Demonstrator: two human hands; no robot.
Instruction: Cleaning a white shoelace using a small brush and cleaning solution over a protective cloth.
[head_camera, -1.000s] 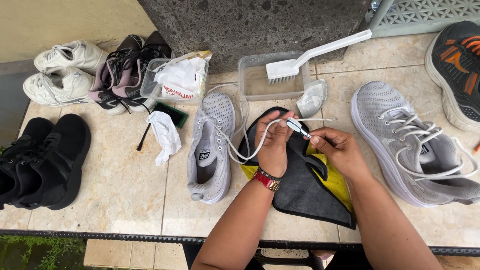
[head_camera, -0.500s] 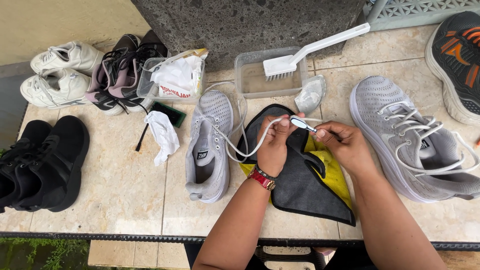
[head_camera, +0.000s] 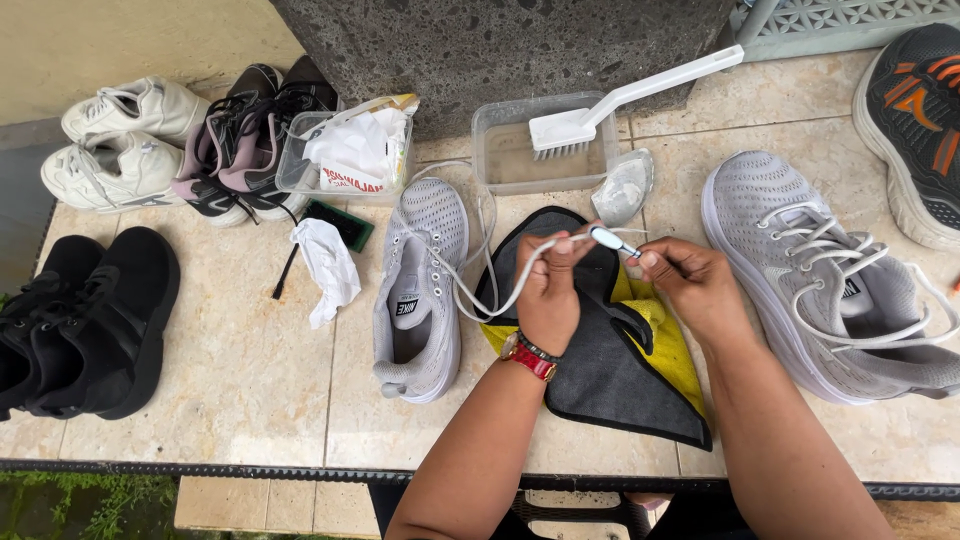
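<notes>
The left hand (head_camera: 548, 290) pinches a white lace (head_camera: 480, 300) just above the dark cloth (head_camera: 610, 370), fingers closed on it near its free end. The right hand (head_camera: 690, 285) sits just right of it, its grip clamped on a small toothbrush (head_camera: 610, 240) whose head meets the lace at the left fingertips. The two hands are nearly touching. The brush's long axis runs left to right, sloping slightly down toward the right hand; the lace trails down and left from the pinch, then loops up to the grey shoe (head_camera: 420, 290) lying left of the cloth, toe away from the person.

Behind the cloth stands a clear tub (head_camera: 500, 170) of cloudy water with a white scrub brush (head_camera: 620, 105) across its rim. The laced grey mate (head_camera: 800, 270) lies right of the cloth on the tiled worktop (head_camera: 250, 380). Farther left are a crumpled tissue (head_camera: 325, 265), black shoes (head_camera: 90, 320) and white shoes (head_camera: 120, 140). Nothing stands between the hands and the lace.
</notes>
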